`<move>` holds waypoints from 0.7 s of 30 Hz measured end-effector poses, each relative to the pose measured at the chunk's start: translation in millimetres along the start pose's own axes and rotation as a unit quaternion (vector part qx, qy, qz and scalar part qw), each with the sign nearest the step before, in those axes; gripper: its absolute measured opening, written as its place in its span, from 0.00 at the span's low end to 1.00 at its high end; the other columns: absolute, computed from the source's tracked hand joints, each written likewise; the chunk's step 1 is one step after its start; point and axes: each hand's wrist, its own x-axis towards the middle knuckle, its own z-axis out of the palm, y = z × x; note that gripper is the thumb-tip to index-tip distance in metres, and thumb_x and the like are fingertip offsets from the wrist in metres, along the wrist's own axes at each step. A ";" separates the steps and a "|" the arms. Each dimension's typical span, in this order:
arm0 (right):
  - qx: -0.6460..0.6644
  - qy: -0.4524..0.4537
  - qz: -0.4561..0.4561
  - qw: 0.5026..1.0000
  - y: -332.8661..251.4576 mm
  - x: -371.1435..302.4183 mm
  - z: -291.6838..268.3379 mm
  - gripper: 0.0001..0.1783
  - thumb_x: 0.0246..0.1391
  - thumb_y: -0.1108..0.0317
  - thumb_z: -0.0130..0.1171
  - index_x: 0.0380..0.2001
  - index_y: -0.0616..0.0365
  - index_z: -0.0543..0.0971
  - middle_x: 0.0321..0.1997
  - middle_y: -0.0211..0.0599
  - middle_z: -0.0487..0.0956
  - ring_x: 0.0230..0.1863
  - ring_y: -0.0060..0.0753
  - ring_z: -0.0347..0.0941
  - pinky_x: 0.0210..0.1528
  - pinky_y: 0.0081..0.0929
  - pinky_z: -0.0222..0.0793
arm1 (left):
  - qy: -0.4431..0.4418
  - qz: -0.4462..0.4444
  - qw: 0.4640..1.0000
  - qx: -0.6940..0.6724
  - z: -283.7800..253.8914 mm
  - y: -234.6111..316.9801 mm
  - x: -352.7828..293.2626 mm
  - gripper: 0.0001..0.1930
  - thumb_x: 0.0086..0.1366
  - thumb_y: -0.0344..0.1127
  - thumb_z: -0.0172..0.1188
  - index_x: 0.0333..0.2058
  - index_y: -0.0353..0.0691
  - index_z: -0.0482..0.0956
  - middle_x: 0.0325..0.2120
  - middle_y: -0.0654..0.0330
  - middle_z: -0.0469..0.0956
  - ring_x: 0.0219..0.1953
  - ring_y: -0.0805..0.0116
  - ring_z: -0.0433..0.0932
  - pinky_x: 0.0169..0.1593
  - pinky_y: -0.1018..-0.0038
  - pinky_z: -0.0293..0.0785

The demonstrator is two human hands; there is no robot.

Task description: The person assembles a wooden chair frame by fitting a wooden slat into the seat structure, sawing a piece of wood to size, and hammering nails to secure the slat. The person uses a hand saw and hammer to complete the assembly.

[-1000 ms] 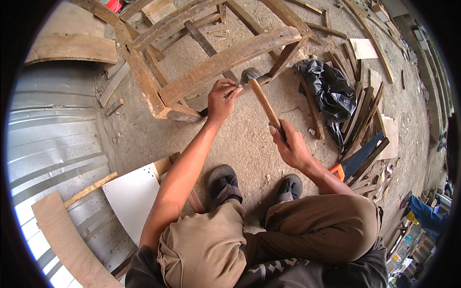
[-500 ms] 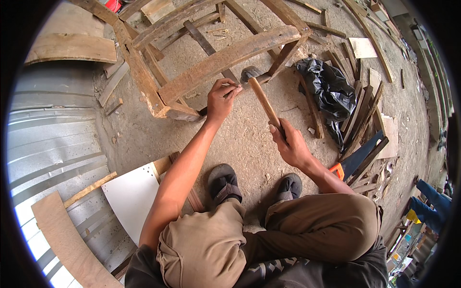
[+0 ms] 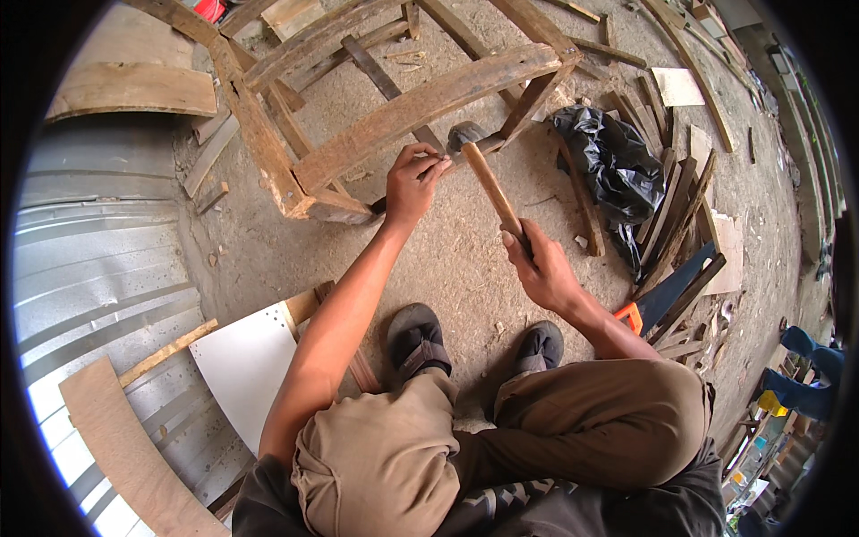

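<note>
A hammer (image 3: 490,186) with a wooden handle is gripped near its end by my right hand (image 3: 544,267). Its dark head is up beside the fingertips of my left hand (image 3: 414,183), close to a lower rail of the wooden frame (image 3: 429,100). The left thumb and fingers are pinched together at that rail; whatever they hold, if anything, is too small to name. The frame is old brown wood with a curved near rail and stands in front of me.
To the right lie a black plastic bag (image 3: 614,166), several wood offcuts (image 3: 680,215) and a saw with an orange handle (image 3: 630,317). Corrugated metal sheet (image 3: 98,268) covers the left side, with a white panel (image 3: 246,367) and a curved plywood piece (image 3: 125,447) nearer me.
My hands and the hammer stay almost in place. At the far right edge, the blue-clothed legs of another person have shifted slightly.
</note>
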 end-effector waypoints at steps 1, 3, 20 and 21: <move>0.002 0.001 0.001 1.000 -1.1 -0.4 0.6 0.17 0.69 0.58 0.50 0.47 0.63 0.71 0.22 0.48 0.75 0.22 0.43 0.75 0.28 0.43 0.66 | 0.004 0.010 1.000 0.008 -0.1 -1.1 0.2 0.05 0.60 0.29 0.68 0.35 0.35 0.86 0.36 0.61 0.78 0.36 0.69 0.79 0.37 0.73 0.75; -0.002 -0.002 0.005 1.000 -7.2 -1.5 -1.8 0.17 0.69 0.58 0.50 0.47 0.63 0.71 0.21 0.48 0.75 0.22 0.44 0.75 0.27 0.43 0.66 | 0.008 0.013 1.000 0.012 0.2 -3.3 -0.2 0.06 0.60 0.29 0.69 0.35 0.35 0.86 0.36 0.62 0.78 0.35 0.69 0.79 0.37 0.73 0.75; -0.072 -0.003 -0.050 0.996 -15.1 2.9 -12.1 0.17 0.68 0.62 0.51 0.53 0.62 0.68 0.20 0.54 0.75 0.24 0.60 0.76 0.26 0.48 0.66 | -0.023 -0.027 0.999 0.022 -2.9 0.3 0.3 0.06 0.60 0.29 0.68 0.36 0.35 0.86 0.38 0.62 0.79 0.36 0.67 0.81 0.38 0.71 0.76; -0.080 -0.005 -0.044 0.996 -17.9 3.0 -12.7 0.17 0.68 0.63 0.51 0.53 0.62 0.67 0.21 0.55 0.75 0.25 0.63 0.76 0.27 0.49 0.66 | -0.023 -0.028 0.999 0.022 -3.2 -0.5 0.0 0.06 0.60 0.29 0.68 0.36 0.35 0.86 0.38 0.62 0.79 0.36 0.67 0.81 0.38 0.71 0.76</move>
